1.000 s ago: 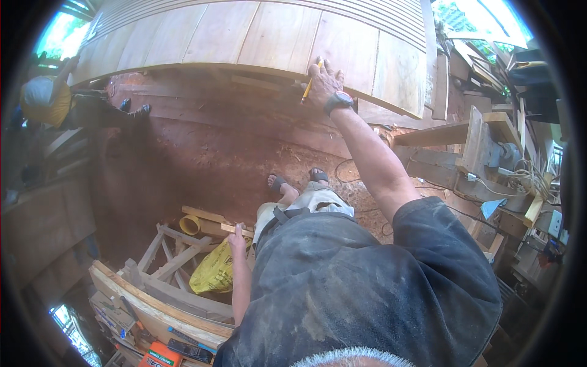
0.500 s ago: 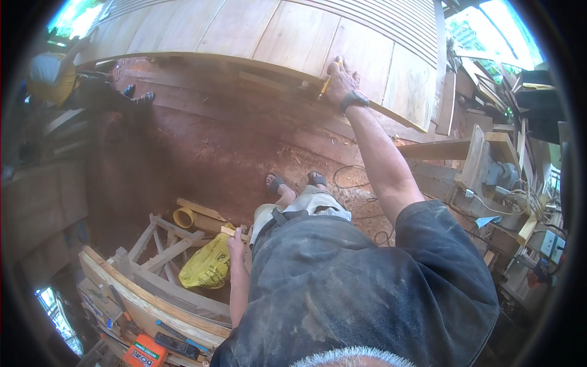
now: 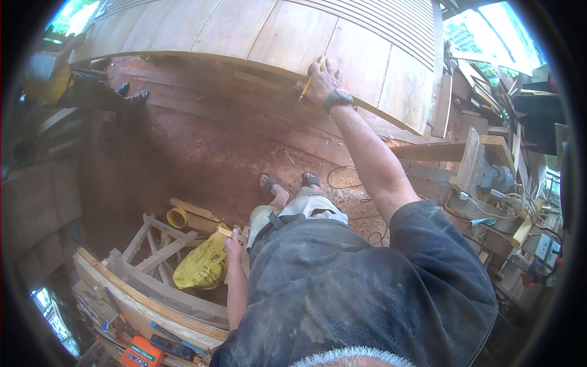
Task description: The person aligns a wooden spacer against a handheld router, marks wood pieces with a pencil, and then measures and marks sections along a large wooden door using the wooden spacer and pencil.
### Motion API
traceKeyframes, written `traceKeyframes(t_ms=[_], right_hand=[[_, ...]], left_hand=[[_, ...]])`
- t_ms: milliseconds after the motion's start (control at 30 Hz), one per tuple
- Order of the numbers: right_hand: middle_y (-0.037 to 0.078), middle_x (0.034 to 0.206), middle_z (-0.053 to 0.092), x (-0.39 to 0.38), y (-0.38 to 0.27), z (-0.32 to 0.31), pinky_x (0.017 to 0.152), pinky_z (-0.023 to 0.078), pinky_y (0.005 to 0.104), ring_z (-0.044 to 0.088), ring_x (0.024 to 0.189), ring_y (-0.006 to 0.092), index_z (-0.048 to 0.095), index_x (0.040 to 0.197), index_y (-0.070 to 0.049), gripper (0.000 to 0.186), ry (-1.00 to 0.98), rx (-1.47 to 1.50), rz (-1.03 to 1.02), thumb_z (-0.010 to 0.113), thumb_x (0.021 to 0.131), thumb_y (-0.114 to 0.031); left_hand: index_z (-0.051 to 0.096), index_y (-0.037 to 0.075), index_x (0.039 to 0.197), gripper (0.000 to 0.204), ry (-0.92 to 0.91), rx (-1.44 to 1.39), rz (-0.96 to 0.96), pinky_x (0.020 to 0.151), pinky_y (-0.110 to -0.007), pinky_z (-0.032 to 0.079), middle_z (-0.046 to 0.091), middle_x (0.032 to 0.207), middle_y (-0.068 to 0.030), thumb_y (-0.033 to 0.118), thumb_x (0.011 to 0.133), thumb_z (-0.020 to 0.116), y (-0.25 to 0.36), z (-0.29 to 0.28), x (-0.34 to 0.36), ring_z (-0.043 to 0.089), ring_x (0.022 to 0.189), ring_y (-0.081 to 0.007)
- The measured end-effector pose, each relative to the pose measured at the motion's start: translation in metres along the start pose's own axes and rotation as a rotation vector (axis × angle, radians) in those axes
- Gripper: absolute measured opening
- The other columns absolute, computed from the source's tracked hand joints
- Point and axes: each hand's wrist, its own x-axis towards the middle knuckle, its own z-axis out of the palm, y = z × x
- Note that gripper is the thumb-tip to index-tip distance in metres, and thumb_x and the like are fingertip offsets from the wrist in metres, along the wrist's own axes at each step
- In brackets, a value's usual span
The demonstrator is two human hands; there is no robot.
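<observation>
My right hand (image 3: pixel 324 84), watch on wrist, rests on the front edge of a pale wooden panel (image 3: pixel 397 73) with grooved strips along its far side. A yellow pencil (image 3: pixel 304 92) is held in its fingers, slanting down past the edge. Down beside my left hip, my left hand (image 3: pixel 232 243) is closed round a short pale wood piece (image 3: pixel 224 232). Near that hand are a yellow sack (image 3: pixel 195 266) and a yellow pipe (image 3: pixel 177 218).
A co-worker (image 3: pixel 52 79) in yellow is at the panel's left end. A timber frame (image 3: pixel 137 244) and shelf with tools (image 3: pixel 150 309) stand lower left. Offcuts, a machine (image 3: pixel 501 176) and coiled cables crowd the right. Cords lie on the dirt floor (image 3: pixel 159 153) near my feet.
Over the last second the view has shifted slightly, the surroundings on the right sitting lower in the picture. My hands keep their grips, with little visible movement along the panel.
</observation>
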Motion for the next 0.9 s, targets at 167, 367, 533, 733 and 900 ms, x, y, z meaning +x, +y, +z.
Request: traceKeyframes(t_ms=[167,367,533,733,900], right_hand=[[0.032,0.149,0.043,-0.013,-0.013,-0.011,0.116,0.027,0.0653,0.033,0.147,0.0436,0.051,0.123,-0.004,0.045,-0.097,0.016,-0.083,0.071,0.088,-0.024],[0.021,0.155,0.041,0.031,0.106,-0.014,0.120,0.021,0.0604,0.032,0.149,0.0348,0.050,0.136,-0.012,0.051,0.224,0.261,0.280,0.065,0.095,-0.037],[0.017,0.162,0.034,0.050,0.106,0.005,0.124,0.010,0.0582,0.025,0.153,0.0335,0.046,0.144,-0.014,0.058,0.374,0.051,0.245,0.058,0.098,-0.046],[0.017,0.160,0.037,0.050,0.113,0.012,0.123,0.013,0.0592,0.027,0.152,0.0346,0.047,0.143,-0.013,0.057,0.391,-0.002,0.265,0.056,0.098,-0.047],[0.017,0.159,0.040,0.052,0.115,0.011,0.122,0.014,0.0596,0.029,0.151,0.0344,0.050,0.139,-0.013,0.055,0.437,-0.038,0.246,0.057,0.097,-0.048]], left_hand=[[0.075,-0.002,0.110,0.052,0.052,0.075,-0.033,0.070,-0.038,0.054,0.071,0.093,-0.0150,0.045,0.102,0.055,-0.001,-0.012,-0.007,0.065,0.079,-0.0210],[0.074,0.005,0.119,0.044,-0.017,0.104,-0.029,0.072,-0.034,0.053,0.072,0.103,-0.0090,0.039,0.105,0.050,0.018,0.000,-0.021,0.065,0.087,-0.0184],[0.074,0.003,0.118,0.043,0.006,0.041,-0.029,0.072,-0.033,0.052,0.072,0.104,-0.0092,0.037,0.105,0.050,0.023,-0.010,-0.023,0.064,0.084,-0.0166],[0.073,0.000,0.119,0.046,-0.020,0.139,-0.056,0.076,-0.035,0.051,0.073,0.103,-0.0118,0.036,0.105,0.049,0.049,0.002,-0.020,0.065,0.088,-0.0198],[0.071,-0.003,0.120,0.048,-0.089,0.247,0.072,0.080,-0.040,0.052,0.073,0.103,-0.0161,0.036,0.106,0.047,0.067,0.015,0.000,0.066,0.092,-0.0262]])
